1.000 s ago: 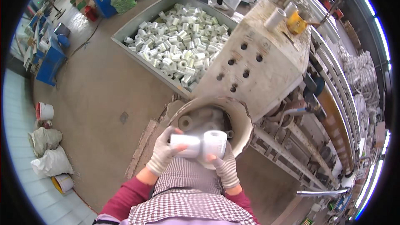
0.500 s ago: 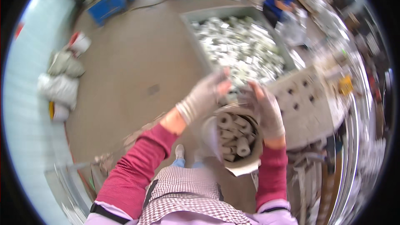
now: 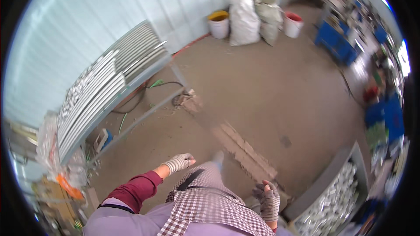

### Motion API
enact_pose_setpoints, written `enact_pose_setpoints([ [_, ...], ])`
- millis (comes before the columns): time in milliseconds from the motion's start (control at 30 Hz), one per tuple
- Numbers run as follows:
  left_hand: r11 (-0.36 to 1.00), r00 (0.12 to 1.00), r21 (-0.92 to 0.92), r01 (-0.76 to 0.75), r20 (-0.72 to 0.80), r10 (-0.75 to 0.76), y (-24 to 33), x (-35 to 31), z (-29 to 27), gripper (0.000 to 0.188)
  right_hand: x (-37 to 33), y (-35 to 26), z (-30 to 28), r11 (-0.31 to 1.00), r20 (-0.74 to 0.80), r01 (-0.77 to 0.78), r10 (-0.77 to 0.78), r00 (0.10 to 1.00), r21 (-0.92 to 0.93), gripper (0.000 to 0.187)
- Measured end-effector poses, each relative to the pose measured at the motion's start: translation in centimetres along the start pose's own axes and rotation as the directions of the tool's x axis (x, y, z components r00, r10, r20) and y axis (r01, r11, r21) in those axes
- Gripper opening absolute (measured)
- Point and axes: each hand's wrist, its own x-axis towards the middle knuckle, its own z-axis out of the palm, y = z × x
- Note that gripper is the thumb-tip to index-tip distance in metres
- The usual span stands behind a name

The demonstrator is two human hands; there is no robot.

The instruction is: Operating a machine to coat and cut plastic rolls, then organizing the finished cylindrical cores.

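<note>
Both our gloved hands are empty: left hand [image 3: 178, 163] loosely curled, right hand [image 3: 267, 199] fingers spread beside the grey bin [image 3: 323, 182]; turning blind, we might trip on it.

A pale corrugated wall [image 3: 131, 13] runs along the far left. The bare concrete floor [image 3: 271, 87] is brown and dusty. Against the wall leans a metal rack of white rods [image 3: 105, 87]. At the far end stand a yellow-rimmed bucket [image 3: 218, 23], two stuffed sacks [image 3: 250, 17] and a red-rimmed bucket [image 3: 292, 24]. Blue crates [image 3: 337, 46] line the right, in bright daylight.
</note>
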Motion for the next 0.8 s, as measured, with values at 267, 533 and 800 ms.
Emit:
enact_pose_setpoints([
  [267, 0.944, 0.975, -0.285, -0.166, -0.189, 0.115, 2.6, 6.6, -11.7, 0.047, 17.9, -10.1, 14.4, 0.937, 0.151, 0.056, -0.003, 0.989, -0.344, 0.047],
  [533, 0.977, 0.905, -0.177, -0.117, -0.424, 0.032, 1.7, 13.5, -21.3, 0.047, 40.7, -19.2, 31.2, 0.82, 0.383, 0.167, 0.069, 0.921, -0.548, 0.043],
  [800, 0.637, 0.769, -0.754, 0.162, -0.308, -0.56, 1.6, 13.6, -20.8, 0.047, 56.2, -12.9, 63.5, 0.599, 0.699, 0.375, 0.521, 0.489, -0.708, 0.034],
])
